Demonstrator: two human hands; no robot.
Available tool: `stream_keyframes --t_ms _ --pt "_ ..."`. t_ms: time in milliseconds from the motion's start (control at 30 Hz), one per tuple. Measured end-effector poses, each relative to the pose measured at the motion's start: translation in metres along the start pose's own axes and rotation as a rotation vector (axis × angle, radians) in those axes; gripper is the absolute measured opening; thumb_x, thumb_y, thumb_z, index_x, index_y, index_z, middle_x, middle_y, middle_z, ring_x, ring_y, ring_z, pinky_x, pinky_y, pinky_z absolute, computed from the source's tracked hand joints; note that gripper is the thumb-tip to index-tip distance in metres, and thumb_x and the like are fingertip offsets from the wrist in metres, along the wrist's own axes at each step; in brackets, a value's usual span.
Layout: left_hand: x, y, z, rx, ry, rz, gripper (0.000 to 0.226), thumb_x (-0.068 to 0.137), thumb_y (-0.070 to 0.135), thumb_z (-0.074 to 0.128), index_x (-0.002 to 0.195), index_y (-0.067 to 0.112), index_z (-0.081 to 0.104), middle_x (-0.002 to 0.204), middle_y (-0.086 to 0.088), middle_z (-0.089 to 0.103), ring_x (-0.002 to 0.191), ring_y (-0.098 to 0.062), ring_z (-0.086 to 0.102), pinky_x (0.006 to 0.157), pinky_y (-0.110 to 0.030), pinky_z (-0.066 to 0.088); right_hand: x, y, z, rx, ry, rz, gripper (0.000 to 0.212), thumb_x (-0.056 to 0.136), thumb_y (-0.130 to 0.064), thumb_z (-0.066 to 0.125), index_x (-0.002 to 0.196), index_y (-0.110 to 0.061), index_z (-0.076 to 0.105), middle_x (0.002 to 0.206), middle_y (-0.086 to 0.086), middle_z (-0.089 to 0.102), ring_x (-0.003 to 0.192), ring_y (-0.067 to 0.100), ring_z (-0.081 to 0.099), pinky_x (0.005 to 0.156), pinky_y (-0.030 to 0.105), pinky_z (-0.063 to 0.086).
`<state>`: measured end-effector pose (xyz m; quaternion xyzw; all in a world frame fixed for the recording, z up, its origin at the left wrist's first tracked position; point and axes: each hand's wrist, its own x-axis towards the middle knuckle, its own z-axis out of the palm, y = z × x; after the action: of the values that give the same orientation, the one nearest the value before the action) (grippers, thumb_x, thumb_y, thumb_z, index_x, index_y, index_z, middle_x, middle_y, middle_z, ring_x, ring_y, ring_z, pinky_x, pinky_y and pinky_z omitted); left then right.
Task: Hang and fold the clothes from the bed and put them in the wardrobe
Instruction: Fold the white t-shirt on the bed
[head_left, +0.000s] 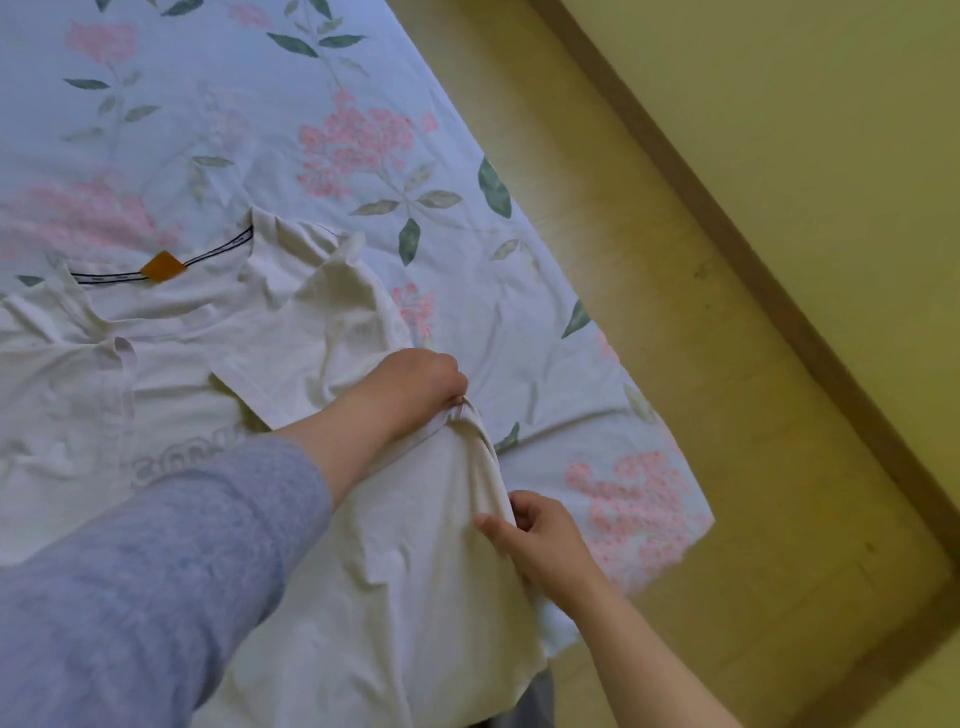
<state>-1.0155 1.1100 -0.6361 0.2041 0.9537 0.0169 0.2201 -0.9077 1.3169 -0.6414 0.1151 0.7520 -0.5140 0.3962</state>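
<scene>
A cream T-shirt (218, 353) lies spread on the bed, its collar with an orange label toward the far left and one sleeve folded inward. My left hand (410, 384), in a grey-blue sleeve, grips the shirt's right side edge and lifts it off the sheet. Nearer to me, my right hand (540, 540) pinches the same edge lower down. The fabric between the two hands is raised in a ridge. The shirt's hem hangs over the bed's near edge.
The bed (322, 119) carries a pale blue sheet with pink flowers and green leaves. Its corner ends at the right, beside a yellowish floor (649, 234). A brown skirting strip (779, 291) runs along a yellow-green wall at the right.
</scene>
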Motion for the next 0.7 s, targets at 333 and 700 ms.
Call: stream_keyframes --t_ms 333,700 --pt "0.025 0.021 0.02 0.042 0.059 -0.209 0.027 0.1 0.027 0.044 0.111 0.009 0.061 0.113 -0.014 0.055 0.104 -0.035 0.058 0.069 -0.035 0.034 -0.03 0.039 -0.016 -0.024 -0.044 0.039 0.03 0.09 -0.031 0.064 0.067 -0.015 0.053 0.064 -0.007 0.048 0.059 0.009 0.045 0.057 0.019 0.035" --pt "0.004 0.042 0.03 -0.352 0.237 -0.311 0.027 0.095 0.011 0.05 0.122 0.004 0.052 0.13 -0.019 0.048 0.117 -0.037 0.05 0.09 -0.044 0.039 -0.083 0.118 -0.022 -0.333 0.407 0.08 0.013 0.085 -0.034 0.065 0.082 -0.025 0.056 0.07 -0.01 0.057 0.067 0.015 0.053 0.06 0.034 0.042"
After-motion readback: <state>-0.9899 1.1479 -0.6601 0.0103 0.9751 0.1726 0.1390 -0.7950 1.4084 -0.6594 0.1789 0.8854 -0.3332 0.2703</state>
